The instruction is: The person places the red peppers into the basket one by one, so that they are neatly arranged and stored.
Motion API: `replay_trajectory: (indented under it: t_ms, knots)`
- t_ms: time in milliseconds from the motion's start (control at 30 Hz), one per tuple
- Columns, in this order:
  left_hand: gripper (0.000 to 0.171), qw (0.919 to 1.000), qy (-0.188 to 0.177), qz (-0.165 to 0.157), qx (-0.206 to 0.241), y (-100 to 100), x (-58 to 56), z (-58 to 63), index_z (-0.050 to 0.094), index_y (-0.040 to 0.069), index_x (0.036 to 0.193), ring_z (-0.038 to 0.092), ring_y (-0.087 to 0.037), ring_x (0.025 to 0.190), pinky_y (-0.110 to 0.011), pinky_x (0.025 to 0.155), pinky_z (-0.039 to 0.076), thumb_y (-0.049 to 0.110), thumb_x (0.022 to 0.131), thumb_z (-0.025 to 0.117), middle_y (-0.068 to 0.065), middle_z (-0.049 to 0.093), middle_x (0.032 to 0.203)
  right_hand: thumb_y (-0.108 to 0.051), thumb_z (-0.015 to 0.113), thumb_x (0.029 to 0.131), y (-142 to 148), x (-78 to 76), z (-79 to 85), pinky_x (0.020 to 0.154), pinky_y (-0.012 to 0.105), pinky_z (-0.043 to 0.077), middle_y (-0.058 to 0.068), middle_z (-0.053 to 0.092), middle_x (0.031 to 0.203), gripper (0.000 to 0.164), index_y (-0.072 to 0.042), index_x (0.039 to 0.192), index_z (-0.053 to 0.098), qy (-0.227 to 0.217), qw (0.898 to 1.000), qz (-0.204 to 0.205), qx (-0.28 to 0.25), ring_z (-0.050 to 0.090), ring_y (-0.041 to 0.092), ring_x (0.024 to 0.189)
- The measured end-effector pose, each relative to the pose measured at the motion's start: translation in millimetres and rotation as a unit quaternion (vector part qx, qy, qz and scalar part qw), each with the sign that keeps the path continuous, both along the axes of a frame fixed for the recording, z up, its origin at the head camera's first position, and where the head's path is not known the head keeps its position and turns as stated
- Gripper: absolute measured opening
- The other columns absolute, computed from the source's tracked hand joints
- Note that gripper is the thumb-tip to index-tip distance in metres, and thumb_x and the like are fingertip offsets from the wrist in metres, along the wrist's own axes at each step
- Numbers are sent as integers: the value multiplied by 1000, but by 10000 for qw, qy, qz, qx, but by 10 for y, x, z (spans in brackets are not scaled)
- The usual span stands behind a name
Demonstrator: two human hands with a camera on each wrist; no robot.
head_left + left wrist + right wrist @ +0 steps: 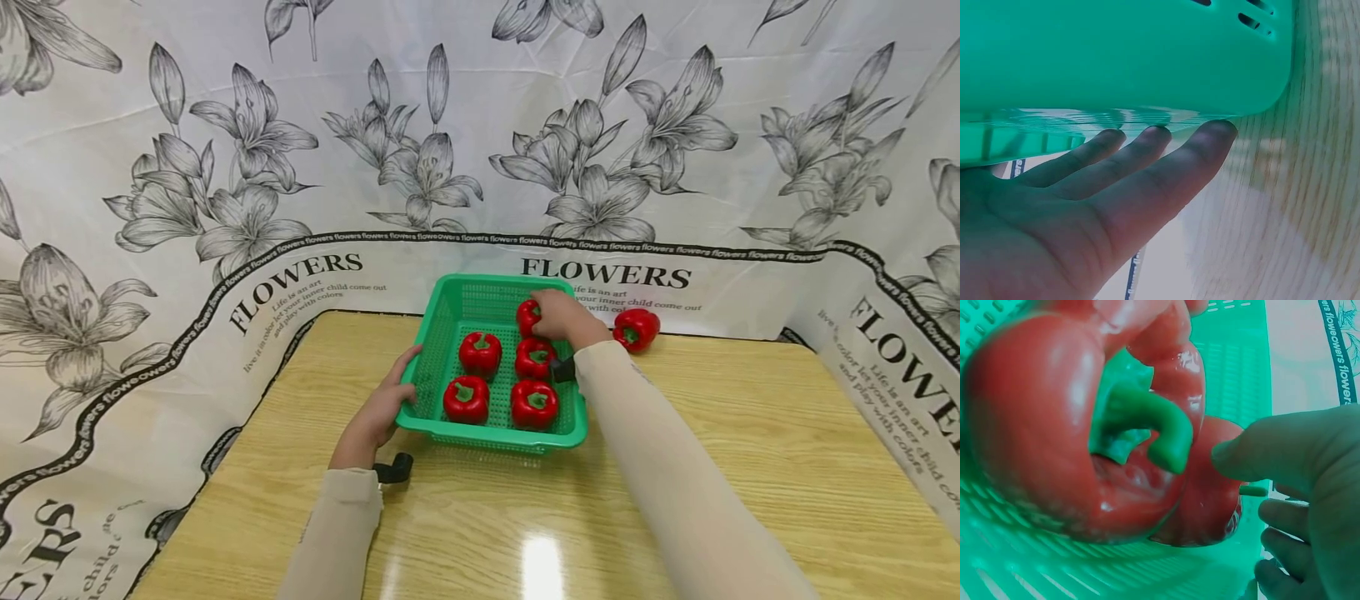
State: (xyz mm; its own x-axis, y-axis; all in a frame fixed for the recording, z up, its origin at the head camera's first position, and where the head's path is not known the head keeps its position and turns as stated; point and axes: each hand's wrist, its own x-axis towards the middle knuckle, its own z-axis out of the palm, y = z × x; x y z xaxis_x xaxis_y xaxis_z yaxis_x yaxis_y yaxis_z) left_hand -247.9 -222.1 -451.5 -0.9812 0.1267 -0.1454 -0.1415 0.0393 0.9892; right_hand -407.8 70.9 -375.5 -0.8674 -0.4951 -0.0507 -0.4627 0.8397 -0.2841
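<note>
A green plastic basket (491, 433) stands on the table with several red bell peppers inside, stems up. At its left side my left hand (375, 412) holds the rim, thumb over the edge; in the left wrist view, its fingers (1166, 181) lie against the outer wall. My right hand (558, 317) reaches over the right side and grips a red bell pepper (527, 317) at the back right. In the right wrist view, the thumb touches that pepper (1210, 487), behind a nearer pepper (1035, 419). Another red bell pepper (636, 330) lies outside, right of the basket.
The wooden table (735, 433) extends to both sides of the basket and in front of it. A white cloth (465, 250) with a flower print hangs behind the table and around its sides. The right forearm crosses the basket's right edge.
</note>
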Motion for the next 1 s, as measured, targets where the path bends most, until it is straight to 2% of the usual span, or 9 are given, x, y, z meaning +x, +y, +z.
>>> replay_trajectory:
  t_ms: [333,500,733,1000]
  knots:
    - [93,9999,54,-78,81,2,12,10,20,38,153,29,-33,132,-37,81,42,-5,72,38,-12,13,159,-26,50,96,79,2,17,112,51,30,23,37,150,61,3,148,34,10,10000,-48,-69,34,40,139]
    - [93,9999,21,-73,114,-1,15,9,21,39,152,28,-34,131,-36,81,42,-4,72,39,-12,13,158,-26,44,98,137,20,84,113,53,29,22,37,151,57,0,148,35,-22,9999,-89,-60,34,40,139]
    - [92,9998,1,-142,151,-1,26,20,20,39,152,29,-35,131,-35,78,43,-4,73,39,-12,12,159,-25,38,100,293,18,185,113,54,26,25,37,150,53,2,146,38,159,9998,-155,8,31,43,139]
    - [93,9996,-73,-213,181,-3,17,2,18,40,153,27,-35,133,-34,74,43,-6,75,38,-11,8,160,-23,31,100,548,-20,199,113,56,24,25,32,152,55,2,148,34,76,9991,-406,-28,26,43,141]
